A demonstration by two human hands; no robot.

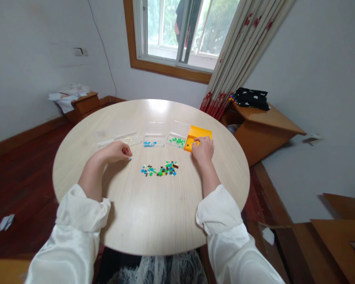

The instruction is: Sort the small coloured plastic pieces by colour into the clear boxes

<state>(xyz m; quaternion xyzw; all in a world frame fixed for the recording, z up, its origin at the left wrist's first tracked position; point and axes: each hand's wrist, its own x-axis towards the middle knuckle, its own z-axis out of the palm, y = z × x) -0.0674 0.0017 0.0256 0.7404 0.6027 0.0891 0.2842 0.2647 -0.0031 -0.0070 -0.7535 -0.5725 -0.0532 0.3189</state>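
My left hand is closed in a pinch at the left of the table, with a small blue toy brick at its fingertips. My right hand is over the open yellow box, its fingers bent together; what they hold, if anything, is too small to make out. A dark brick lies in that box near the fingertips. Between my hands is a loose pile of mixed bricks in green, blue, brown, yellow and white.
Clear boxes stand in a row beyond the pile: one with pale bricks, one with blue bricks, one with green bricks. Another clear box is partly behind my left hand. The round table stands before a window.
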